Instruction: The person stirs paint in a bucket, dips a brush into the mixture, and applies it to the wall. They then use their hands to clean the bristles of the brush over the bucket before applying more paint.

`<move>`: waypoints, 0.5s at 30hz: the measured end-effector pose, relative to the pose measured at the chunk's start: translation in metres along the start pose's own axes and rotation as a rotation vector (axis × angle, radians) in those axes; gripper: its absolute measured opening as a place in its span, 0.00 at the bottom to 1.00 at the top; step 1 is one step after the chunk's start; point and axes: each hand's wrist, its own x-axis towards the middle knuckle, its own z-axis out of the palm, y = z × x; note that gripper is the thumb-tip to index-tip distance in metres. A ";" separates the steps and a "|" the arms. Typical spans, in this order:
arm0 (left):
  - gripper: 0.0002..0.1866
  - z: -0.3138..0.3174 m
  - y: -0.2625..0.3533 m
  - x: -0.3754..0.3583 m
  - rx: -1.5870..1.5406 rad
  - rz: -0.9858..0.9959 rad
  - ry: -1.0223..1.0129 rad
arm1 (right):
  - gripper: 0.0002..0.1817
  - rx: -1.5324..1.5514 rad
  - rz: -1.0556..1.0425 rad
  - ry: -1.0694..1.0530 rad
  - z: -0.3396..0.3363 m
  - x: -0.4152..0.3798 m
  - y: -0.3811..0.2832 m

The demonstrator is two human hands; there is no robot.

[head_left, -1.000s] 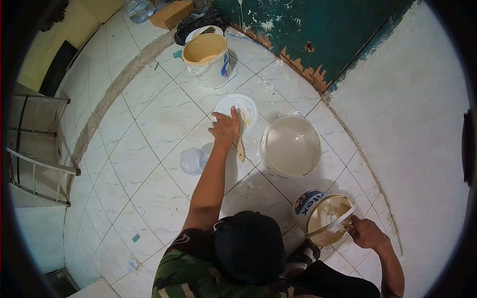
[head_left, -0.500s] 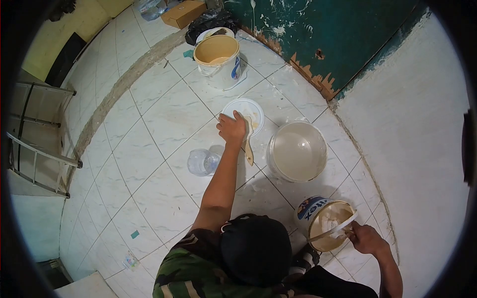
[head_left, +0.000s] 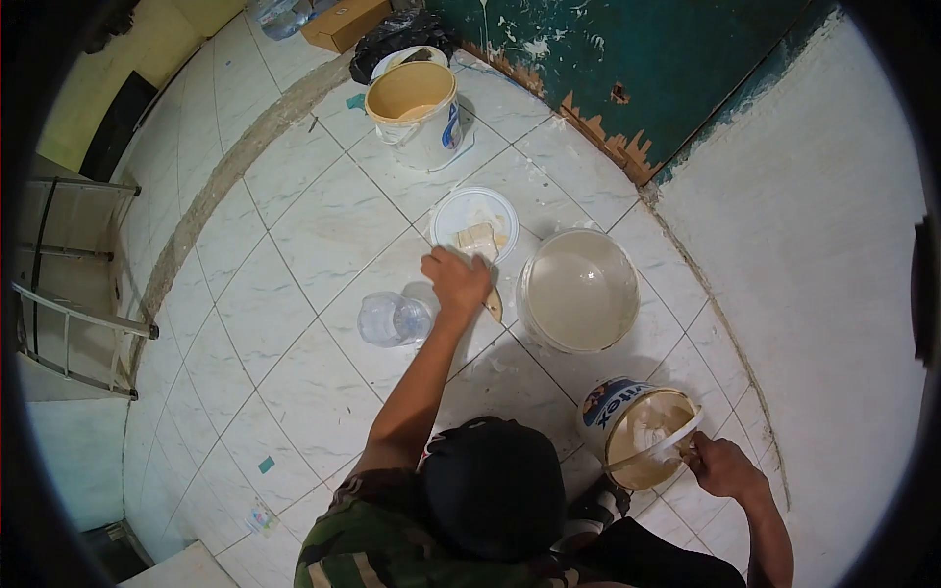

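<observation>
My left hand (head_left: 458,279) is over a flat paintbrush (head_left: 493,303), its fingers apart and partly covering the brush's neck. The brush's wide, cream-coated end lies on a round white lid (head_left: 448,218) smeared with paint. My right hand (head_left: 727,467) grips the rim side of a small white paint bucket (head_left: 610,404), near its handle. That bucket is tilted, and pale paint coats its inside. Between the hands stands a larger bucket (head_left: 578,291) with off-white paint in it. A clear cut plastic bottle (head_left: 392,319) lies left of my left forearm.
Farther back stands another white bucket (head_left: 417,142) with a tan inside, beside a black plastic bag (head_left: 402,37) and a cardboard box (head_left: 345,24). A metal ladder (head_left: 83,316) is at left. A peeling green door (head_left: 627,59) and a white wall (head_left: 814,245) border the right.
My left hand has drawn back from the lid toward my body, uncovering the brush's wide end. My right hand keeps its grip on the tilted bucket. The view has shifted slightly.
</observation>
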 end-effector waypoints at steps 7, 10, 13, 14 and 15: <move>0.30 0.024 -0.035 -0.056 0.081 0.046 -0.295 | 0.17 -0.059 -0.003 -0.023 -0.002 0.003 -0.002; 0.25 0.042 -0.046 -0.052 0.023 0.110 -0.255 | 0.18 -0.085 -0.013 -0.034 -0.002 0.005 -0.002; 0.21 0.034 -0.029 -0.055 -0.124 0.098 -0.198 | 0.16 -0.053 0.034 -0.017 -0.001 0.004 -0.006; 0.18 0.025 -0.021 -0.060 -0.215 0.080 -0.141 | 0.16 -0.054 0.034 -0.017 -0.001 0.003 -0.005; 0.18 0.012 -0.011 -0.064 -0.212 0.079 -0.144 | 0.16 -0.056 0.015 -0.013 0.000 0.002 -0.004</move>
